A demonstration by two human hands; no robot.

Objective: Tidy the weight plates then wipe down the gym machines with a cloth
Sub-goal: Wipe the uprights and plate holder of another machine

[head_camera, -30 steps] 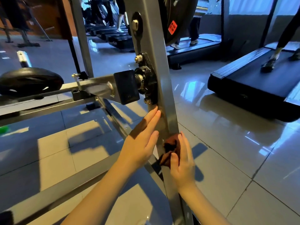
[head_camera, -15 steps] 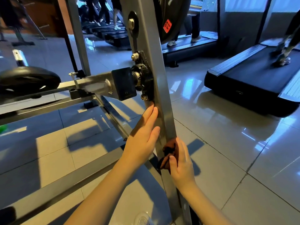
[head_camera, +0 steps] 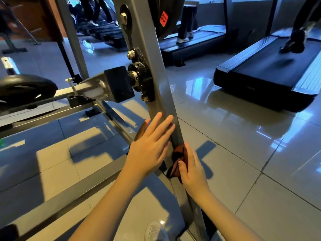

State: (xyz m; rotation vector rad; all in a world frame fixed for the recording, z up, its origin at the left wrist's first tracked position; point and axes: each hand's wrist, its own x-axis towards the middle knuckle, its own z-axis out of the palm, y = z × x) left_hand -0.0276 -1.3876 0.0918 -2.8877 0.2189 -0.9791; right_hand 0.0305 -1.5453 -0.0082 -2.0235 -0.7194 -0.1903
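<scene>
Got the left hand flat on the grey upright, fingers straight and a bit spread, basically just bracing. The right hand has the reddish-brown cloth bunched against the upright's right edge, thumb pinning it into the fingers, right below the left hand. Looks like mid-wipe on the lower frame to me.

My worry is that going upward takes the cloth straight into the black pivot bracket and its bolts. A loose fold could snag there, or knuckles could clip a bolt head. The cloth's also wadded pretty small, so it only covers the edge and might slip out of that pinch. There's a big weight plate hanging up top too, so I wouldn't lean hard on this frame.
</scene>
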